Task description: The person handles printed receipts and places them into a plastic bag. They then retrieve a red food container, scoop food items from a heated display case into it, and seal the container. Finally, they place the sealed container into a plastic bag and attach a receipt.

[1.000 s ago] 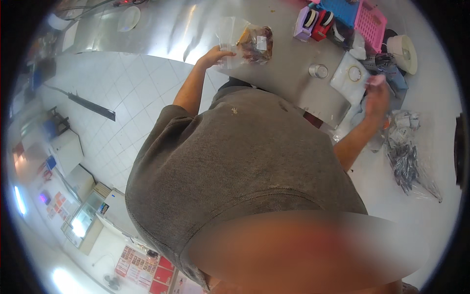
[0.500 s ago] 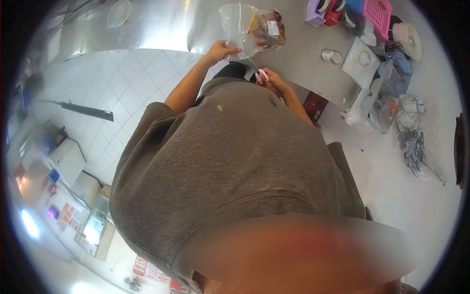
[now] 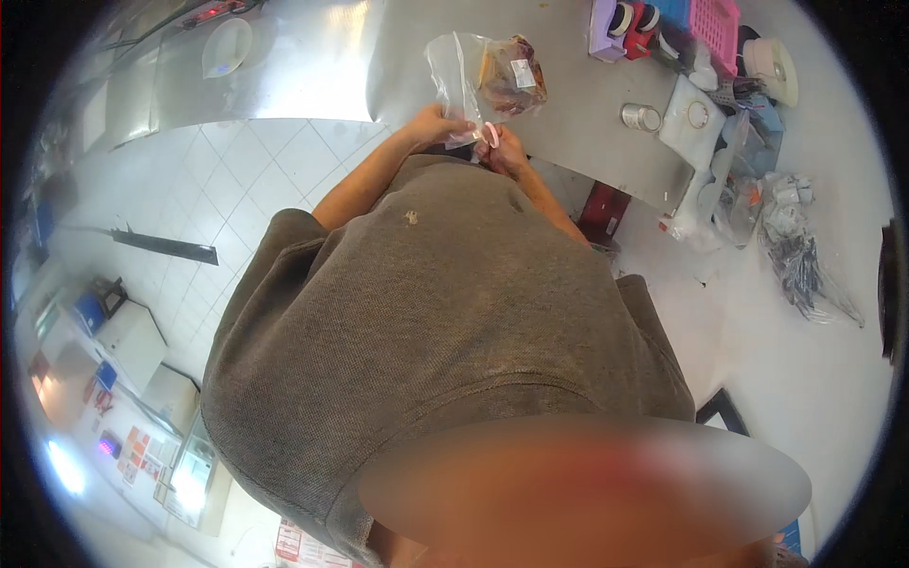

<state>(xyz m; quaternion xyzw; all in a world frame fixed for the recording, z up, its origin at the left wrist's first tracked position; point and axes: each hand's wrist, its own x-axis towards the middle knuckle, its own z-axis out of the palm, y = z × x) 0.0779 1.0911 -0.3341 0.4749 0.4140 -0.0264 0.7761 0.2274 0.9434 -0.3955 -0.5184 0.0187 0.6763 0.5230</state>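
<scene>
A clear plastic bag [image 3: 453, 74] lies at the front edge of the steel table, with dark reddish-brown food, apparently meat, packed in its right part under a white label [image 3: 523, 73]. My left hand [image 3: 438, 126] pinches the bag's near left edge. Close beside it, my right hand [image 3: 508, 153] is closed around the pink handles of a pair of scissors [image 3: 492, 134]. The blades cannot be made out here, and whether they touch the plastic is unclear.
On the steel table [image 3: 582, 114], a tin can [image 3: 641, 117] stands right of the bag, beside a white scale-like box [image 3: 689, 114]. Farther back are a pink basket [image 3: 721, 33] and tape rolls. A white dish [image 3: 227, 47] sits at the far left. Crumpled plastic bags [image 3: 791, 227] lie at right.
My right hand has brought the scissors up and left, close to my left hand, and the blade seen earlier no longer shows. The bag's near edge hangs lower, with my left hand still gripping it.
</scene>
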